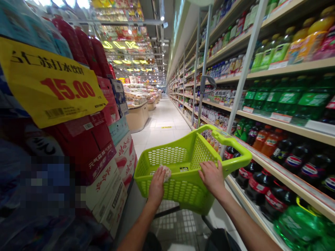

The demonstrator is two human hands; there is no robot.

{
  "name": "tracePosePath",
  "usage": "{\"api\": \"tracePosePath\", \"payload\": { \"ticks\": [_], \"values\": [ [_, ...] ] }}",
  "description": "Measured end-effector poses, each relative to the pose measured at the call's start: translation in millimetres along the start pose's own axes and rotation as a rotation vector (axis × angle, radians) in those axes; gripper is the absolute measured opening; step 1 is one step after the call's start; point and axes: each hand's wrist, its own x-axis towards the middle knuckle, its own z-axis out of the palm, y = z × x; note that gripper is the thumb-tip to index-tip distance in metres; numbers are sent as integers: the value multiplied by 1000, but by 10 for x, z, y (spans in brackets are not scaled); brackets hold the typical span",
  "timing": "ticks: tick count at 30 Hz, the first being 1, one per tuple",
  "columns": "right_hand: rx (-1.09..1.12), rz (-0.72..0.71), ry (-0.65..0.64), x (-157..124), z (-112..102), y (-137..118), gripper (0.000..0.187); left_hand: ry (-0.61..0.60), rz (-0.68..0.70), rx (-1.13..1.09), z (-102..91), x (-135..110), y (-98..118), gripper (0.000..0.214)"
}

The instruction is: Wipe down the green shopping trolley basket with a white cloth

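A lime-green plastic shopping basket (193,153) with a curved handle stands in front of me, tilted up on a dark trolley frame. My left hand (157,183) rests on the basket's near rim, its fingers closed on a small pale crumpled cloth (166,173) pressed against the rim. My right hand (212,177) grips the right side of the rim just below the handle. The inside of the basket shows nothing in it.
Shelves of soft-drink bottles (288,104) run along the right. Stacked red and white cartons (104,164) with a yellow 15.00 price sign (52,83) stand on the left. A tiled aisle (164,122) leads ahead past low display counters (137,113).
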Motion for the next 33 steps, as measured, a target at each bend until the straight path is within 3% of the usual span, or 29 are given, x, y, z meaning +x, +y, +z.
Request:
{"api": "tracePosePath", "payload": {
  "ticks": [3, 7, 11, 14, 16, 19, 24, 26, 28, 31, 33],
  "values": [
    [75, -16, -38, 14, -4, -128, 32, -38, 53, -75, 169, 159, 350, 55],
    [211, -222, -151, 33, 43, -425, 45, -145, 75, -194, 324, 375, 768, 46],
    [185, -288, -230, 48, 212, -678, 52, -169, -47, -4, 131, 266, 583, 52],
    [113, -323, -204, 88, 359, -732, 37, -227, -13, 123, -43, 140, 351, 56],
    [87, -349, -170, 123, 399, -641, 29, -248, 17, 153, -92, 109, 284, 55],
    [88, -333, -126, 148, 312, -241, 21, -234, 30, 165, -83, 113, 291, 56],
    [95, -203, 87, 104, 38, 571, 36, -212, 11, 141, -19, 120, 373, 57],
    [87, -153, 141, 84, 56, 610, 38, -201, -11, 130, 3, 124, 405, 56],
    [67, -158, 152, 71, 162, 463, 35, -207, -21, 121, 19, 138, 426, 55],
    [35, -271, 83, 74, 316, 203, 31, -248, -14, 120, 25, 171, 426, 55],
    [38, -352, 9, 99, 297, 204, 31, -276, -4, 123, 15, 190, 412, 54]
  ]
}}
